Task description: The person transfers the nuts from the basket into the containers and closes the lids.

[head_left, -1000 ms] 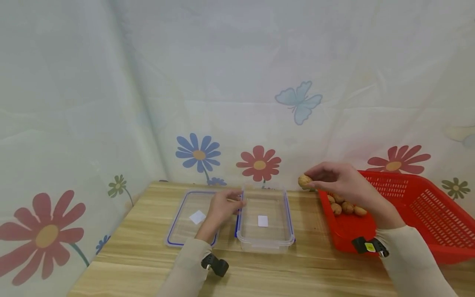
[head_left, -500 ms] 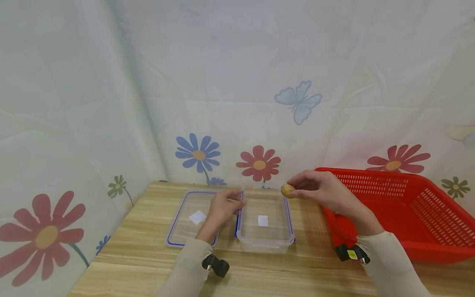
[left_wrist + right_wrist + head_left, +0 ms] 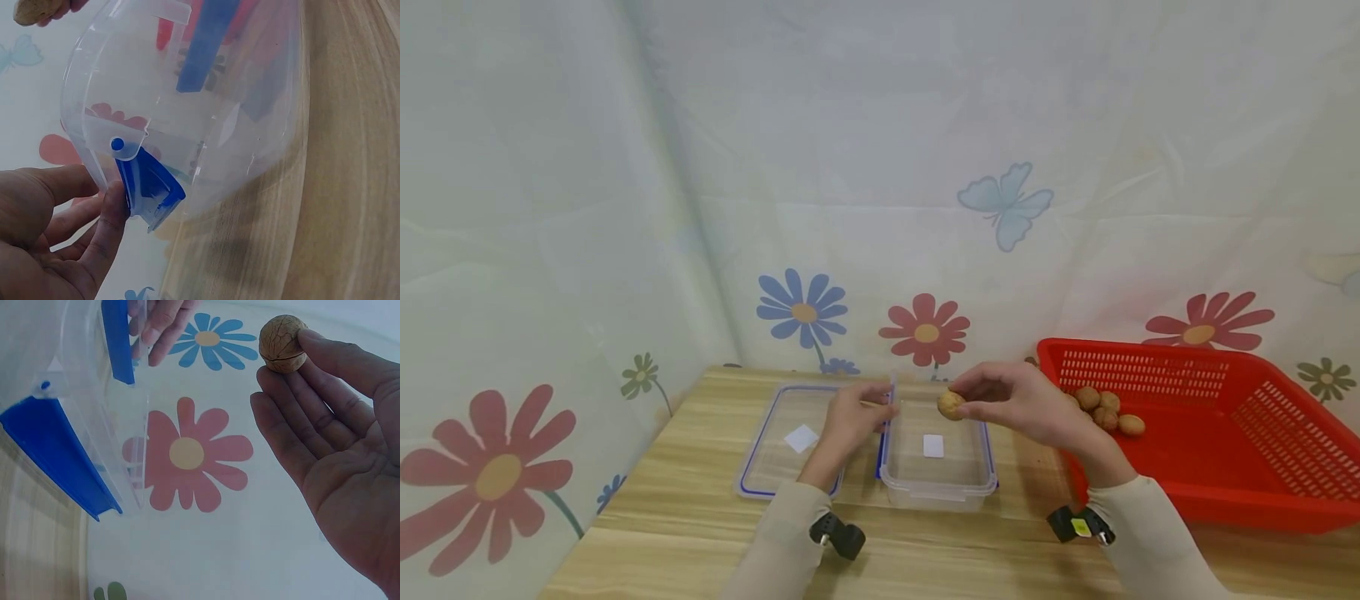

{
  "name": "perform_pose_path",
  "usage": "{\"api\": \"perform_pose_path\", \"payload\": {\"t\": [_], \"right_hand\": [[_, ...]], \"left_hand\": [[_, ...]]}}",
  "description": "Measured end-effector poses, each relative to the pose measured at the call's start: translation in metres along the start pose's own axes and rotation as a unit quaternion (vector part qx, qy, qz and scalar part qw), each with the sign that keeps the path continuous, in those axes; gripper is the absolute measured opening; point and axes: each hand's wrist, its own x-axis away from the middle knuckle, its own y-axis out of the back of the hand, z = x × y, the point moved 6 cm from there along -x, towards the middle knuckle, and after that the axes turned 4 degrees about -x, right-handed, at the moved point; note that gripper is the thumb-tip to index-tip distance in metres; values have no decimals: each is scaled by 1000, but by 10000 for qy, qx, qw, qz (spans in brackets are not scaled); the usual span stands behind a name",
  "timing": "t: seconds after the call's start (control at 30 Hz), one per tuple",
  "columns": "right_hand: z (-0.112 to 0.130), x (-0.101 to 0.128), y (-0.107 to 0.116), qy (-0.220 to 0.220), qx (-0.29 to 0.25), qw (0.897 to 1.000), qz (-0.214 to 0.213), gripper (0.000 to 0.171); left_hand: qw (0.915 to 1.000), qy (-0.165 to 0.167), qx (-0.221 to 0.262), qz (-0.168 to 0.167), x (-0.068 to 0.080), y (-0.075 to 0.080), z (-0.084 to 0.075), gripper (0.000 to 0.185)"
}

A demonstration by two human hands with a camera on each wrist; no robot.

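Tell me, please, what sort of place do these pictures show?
It looks like a small tabletop recording booth, though I cannot be sure: a flower-printed sheet hangs behind the wooden table, and small black devices are strapped to both wrists.

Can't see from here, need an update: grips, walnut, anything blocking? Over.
Right grip pinching walnut above open box. Left grip on box's left rim. Lid off to the left; no obstruction visible.

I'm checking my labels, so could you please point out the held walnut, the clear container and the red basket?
Held walnut [image 3: 282,345]: right wrist view, middle of its shell.
Clear container [image 3: 936,500]: head view, its near wall.
Red basket [image 3: 1206,454]: head view, bare part of its floor.
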Motion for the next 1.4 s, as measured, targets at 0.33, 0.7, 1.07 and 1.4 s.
{"api": "perform_pose_path", "payload": {"t": [0.33, 0.7, 1.07, 1.4], "right_hand": [[-8, -4, -20, -43, -110, 9997, 195, 29], [-17, -12, -45, -18, -155, 9991, 397, 25], [-28, -15, -62, -11, -342, 9975, 619, 24], [-36, -17, -74, 56, -133, 9969, 772, 20]], "left_hand": [[10000, -77, -32, 23, 1, 0, -1, 39], [9996, -248, -111, 22, 2, 0, 0, 37], [9997, -204, -104, 79, 2, 0, 1, 37], [9996, -231, -151, 6, 2, 2, 1, 36]]}}
